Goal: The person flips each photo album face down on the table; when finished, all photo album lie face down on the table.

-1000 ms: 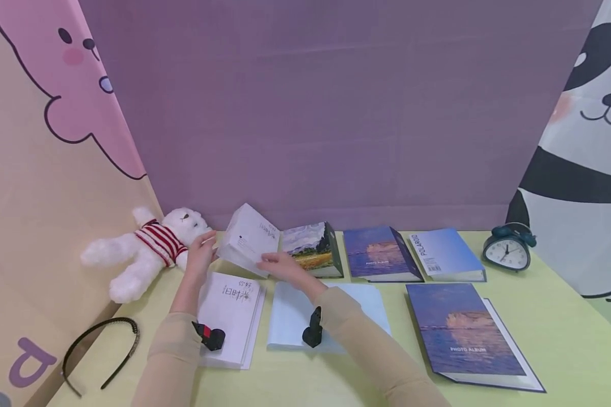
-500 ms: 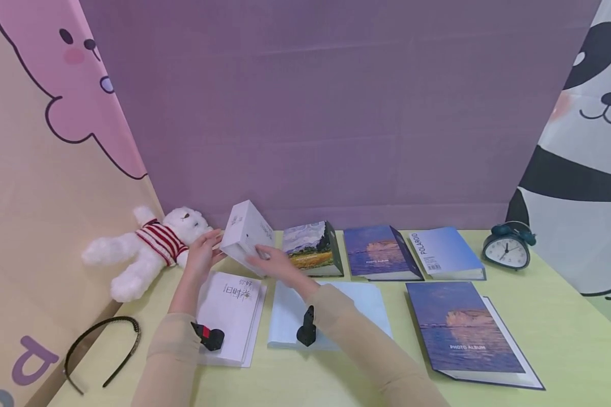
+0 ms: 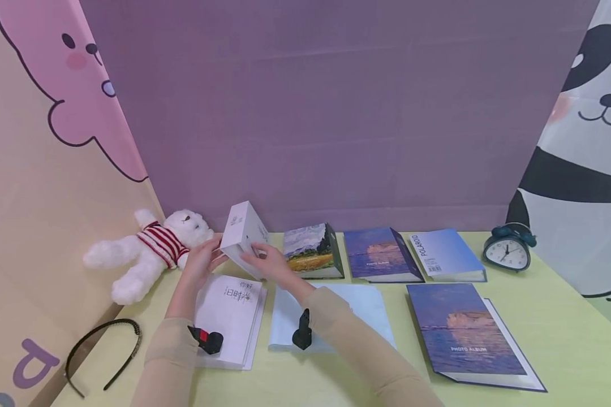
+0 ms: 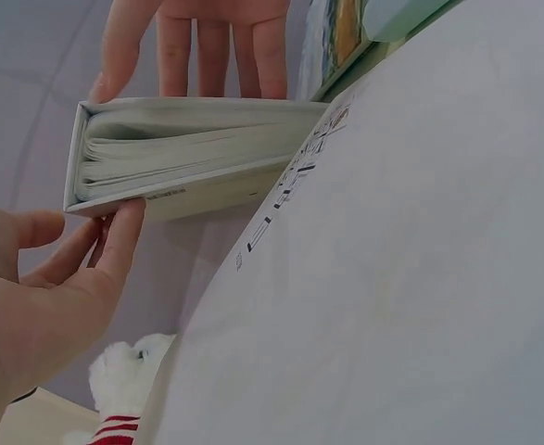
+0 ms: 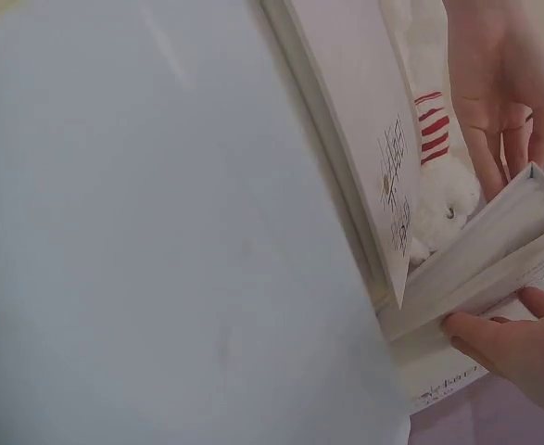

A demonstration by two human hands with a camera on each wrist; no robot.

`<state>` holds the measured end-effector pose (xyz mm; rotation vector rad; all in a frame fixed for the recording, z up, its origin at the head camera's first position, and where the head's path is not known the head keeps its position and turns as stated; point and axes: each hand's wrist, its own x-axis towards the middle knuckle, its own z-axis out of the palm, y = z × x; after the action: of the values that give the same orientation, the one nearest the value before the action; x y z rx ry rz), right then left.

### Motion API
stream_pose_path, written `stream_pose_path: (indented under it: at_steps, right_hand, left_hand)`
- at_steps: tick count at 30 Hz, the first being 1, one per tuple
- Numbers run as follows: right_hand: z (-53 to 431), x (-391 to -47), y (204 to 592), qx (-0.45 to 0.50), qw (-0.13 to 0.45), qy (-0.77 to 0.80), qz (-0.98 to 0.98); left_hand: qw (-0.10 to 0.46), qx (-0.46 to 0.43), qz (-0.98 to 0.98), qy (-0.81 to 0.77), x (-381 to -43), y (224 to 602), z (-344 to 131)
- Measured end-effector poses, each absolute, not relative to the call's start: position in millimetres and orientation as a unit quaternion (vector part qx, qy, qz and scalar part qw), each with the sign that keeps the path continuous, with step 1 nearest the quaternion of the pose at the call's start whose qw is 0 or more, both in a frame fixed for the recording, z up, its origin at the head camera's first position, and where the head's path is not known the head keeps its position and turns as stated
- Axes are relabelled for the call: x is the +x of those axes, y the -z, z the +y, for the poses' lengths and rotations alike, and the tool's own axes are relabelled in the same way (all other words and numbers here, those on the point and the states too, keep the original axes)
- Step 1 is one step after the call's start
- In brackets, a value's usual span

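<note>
A white photo album stands tilted at the back left, its narrow lettered side facing me. My right hand holds it by the wide cover; in the right wrist view the fingertips lie on that cover and the thumb is at its edge. Against the album's left lower corner, my left hand touches with extended fingers, its thumb apart in the left wrist view. Page ends of the album show between the covers there. Below lies another white album with black lettering, partly under the left wrist.
A pale blue album lies beneath the right forearm. Along the back are a landscape album, a sea-cliff album and a blue Polaroid album; another cliff album is nearer. Teddy bear, headband and alarm clock flank them.
The held white album has turned, so its narrow lettered side faces me more and its wide cover shows less. My right hand has shifted slightly left with it.
</note>
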<state>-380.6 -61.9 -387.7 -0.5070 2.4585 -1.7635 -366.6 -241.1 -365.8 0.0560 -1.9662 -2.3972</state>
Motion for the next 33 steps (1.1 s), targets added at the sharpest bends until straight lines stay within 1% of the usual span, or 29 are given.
stream_pose_path:
  at_steps: [5,11,17,22,26,29,33]
  right_hand:
    - [-63.4,-375.6,382.3,-0.193,0.044,0.607,0.77]
    - [-69.6,-381.0,392.1,-0.205,0.067,0.64,0.737]
    - [-69.0,-377.5,387.5,-0.216,0.058,0.628,0.745]
    - [-63.0,-376.2,381.6,-0.227,0.042,0.585,0.777]
    - [-58.3,-377.4,380.0,-0.232,0.055,0.582,0.777]
    - [-55.8,-378.2,377.8,-0.228,0.07,0.607,0.758]
    - [-52.7,-378.9,373.7,-0.226,0.058,0.621,0.748]
  left_hand:
    - [0.021,0.014,-0.631,0.776,-366.9,365.9,-241.3]
    - [0.018,0.003,-0.64,0.768,-366.8,364.9,-242.0]
    - [0.014,-0.012,-0.656,0.754,-366.3,362.6,-240.6]
    - [-0.009,-0.035,-0.664,0.747,-365.0,361.8,-240.0]
    - [-0.025,-0.053,-0.673,0.737,-364.9,362.5,-239.8]
    - [-0.027,-0.057,-0.679,0.731,-366.1,363.2,-238.5]
    - [-0.023,-0.057,-0.701,0.711,-367.1,363.1,-234.2]
